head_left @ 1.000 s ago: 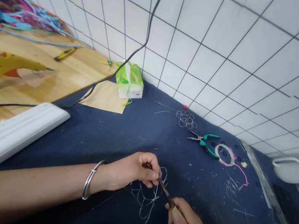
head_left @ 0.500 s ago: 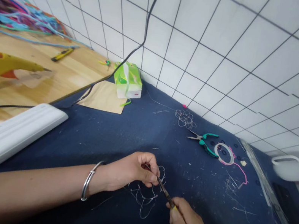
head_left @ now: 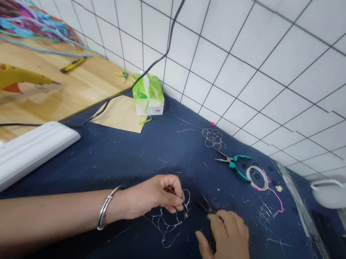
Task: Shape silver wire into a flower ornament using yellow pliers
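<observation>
My left hand [head_left: 161,195], a silver bangle at its wrist, is closed in a pinch on a piece of looped wire [head_left: 166,226]. Thin silvery loops with small pinkish spots spread below and to the right of its fingertips. My right hand [head_left: 229,244] is over the dark cloth, thumb spread away from the fingers. Beneath its fingers lie dark-jawed pliers [head_left: 207,205] with yellow on the handle; the hand partly hides them. The jaws point up and left, apart from the wire.
Teal-handled pliers [head_left: 235,164], a wire flower shape [head_left: 213,138] and a white ring [head_left: 257,178] with pink cord lie further back. Wire scraps are scattered rightward. At left are a white power strip [head_left: 17,155], a yellow glue gun [head_left: 4,79] and a tissue pack [head_left: 149,94].
The pliers have come away from the wire, down to the right. My right hand has loosened and spread its thumb from them. My left hand keeps its pinch almost in place.
</observation>
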Demonstrator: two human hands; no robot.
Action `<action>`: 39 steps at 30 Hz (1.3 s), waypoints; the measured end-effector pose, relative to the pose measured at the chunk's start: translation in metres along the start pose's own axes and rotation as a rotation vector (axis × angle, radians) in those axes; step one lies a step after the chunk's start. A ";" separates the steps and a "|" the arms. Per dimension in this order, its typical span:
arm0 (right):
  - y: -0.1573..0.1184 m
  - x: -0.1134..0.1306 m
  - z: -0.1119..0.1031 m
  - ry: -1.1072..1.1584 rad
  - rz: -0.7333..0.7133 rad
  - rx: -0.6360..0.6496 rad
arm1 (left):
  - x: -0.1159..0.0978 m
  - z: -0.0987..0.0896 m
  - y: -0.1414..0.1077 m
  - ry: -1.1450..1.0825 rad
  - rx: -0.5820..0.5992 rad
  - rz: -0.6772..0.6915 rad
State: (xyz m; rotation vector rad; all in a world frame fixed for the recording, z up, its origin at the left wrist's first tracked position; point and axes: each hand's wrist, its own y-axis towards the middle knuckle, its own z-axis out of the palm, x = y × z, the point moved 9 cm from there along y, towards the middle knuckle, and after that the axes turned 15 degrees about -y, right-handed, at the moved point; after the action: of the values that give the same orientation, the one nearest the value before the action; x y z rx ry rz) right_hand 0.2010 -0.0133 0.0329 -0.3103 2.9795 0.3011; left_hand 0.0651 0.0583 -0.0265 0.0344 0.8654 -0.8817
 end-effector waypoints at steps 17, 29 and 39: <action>-0.010 0.022 -0.013 0.157 0.018 0.064 | -0.007 0.010 -0.007 -0.004 0.041 0.100; 0.014 0.036 -0.059 0.091 -0.059 -0.222 | -0.033 0.019 -0.022 -0.039 0.052 0.232; 0.019 0.046 -0.072 -0.187 -0.244 -0.399 | -0.042 0.021 -0.025 -0.027 0.010 0.339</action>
State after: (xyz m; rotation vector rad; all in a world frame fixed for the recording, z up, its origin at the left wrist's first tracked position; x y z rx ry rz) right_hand 0.1447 -0.0187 0.0991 -0.6410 2.6431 0.8442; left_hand 0.0482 0.0623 0.0239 0.1720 0.8011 -0.5676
